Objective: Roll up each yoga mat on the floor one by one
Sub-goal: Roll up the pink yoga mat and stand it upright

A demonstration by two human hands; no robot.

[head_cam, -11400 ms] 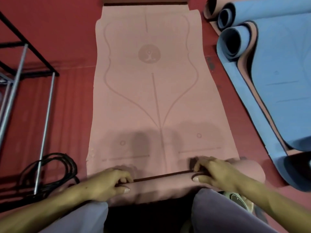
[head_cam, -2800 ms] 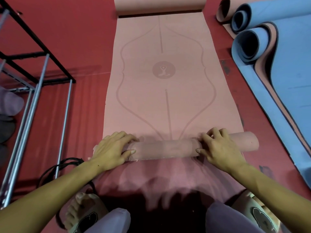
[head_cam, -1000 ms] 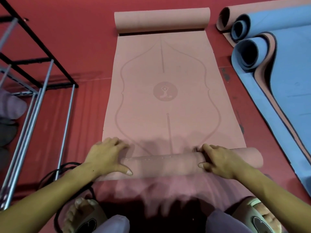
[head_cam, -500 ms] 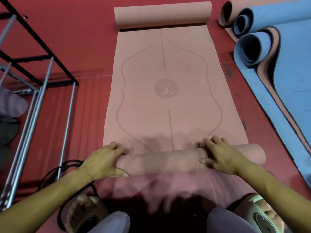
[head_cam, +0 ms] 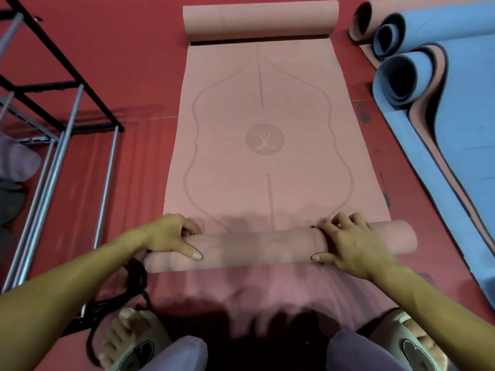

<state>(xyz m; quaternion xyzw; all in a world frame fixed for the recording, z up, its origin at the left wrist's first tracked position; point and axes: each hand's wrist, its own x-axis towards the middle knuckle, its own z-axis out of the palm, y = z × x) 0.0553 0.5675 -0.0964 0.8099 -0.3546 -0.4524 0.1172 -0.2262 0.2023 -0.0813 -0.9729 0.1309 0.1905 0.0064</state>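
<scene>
- Pink foam is being rolled: the pink yoga mat (head_cam: pixel 262 145) is lying flat on the red floor (head_cam: pixel 139 76), with its near end wound into a roll (head_cam: pixel 257 247) just ahead of the person's knees, and its far end curled into a second roll (head_cam: pixel 259 20).
- The left hand (head_cam: pixel 168 236) is being curled over the left part of the near roll, the fingers wrapped over the top and the thumb pressed on the near side.
- The right hand (head_cam: pixel 353 250) is being held over the right part in the same way, with the fingers (head_cam: pixel 345 220) curved over the roll and slightly spread.
- The right end of the roll is sticking out past the mat's edge, while the left end is sitting further in; if uneven pressure is being applied, the roll is likely to become more cone-shaped.
- The curled far end could be met before the rolling is finished, and a bump or a loose core could be caused there.
- The black cable (head_cam: pixel 134 285) is lying touching or just beside the left end, and it could be caught in the roll.
- Counted: one pink mat in hand; at the right, two blue mats (head_cam: pixel 460 124) with curled ends and one more pink-backed roll (head_cam: pixel 361 20), as far as can be told; one metal rack (head_cam: pixel 61 124).
</scene>
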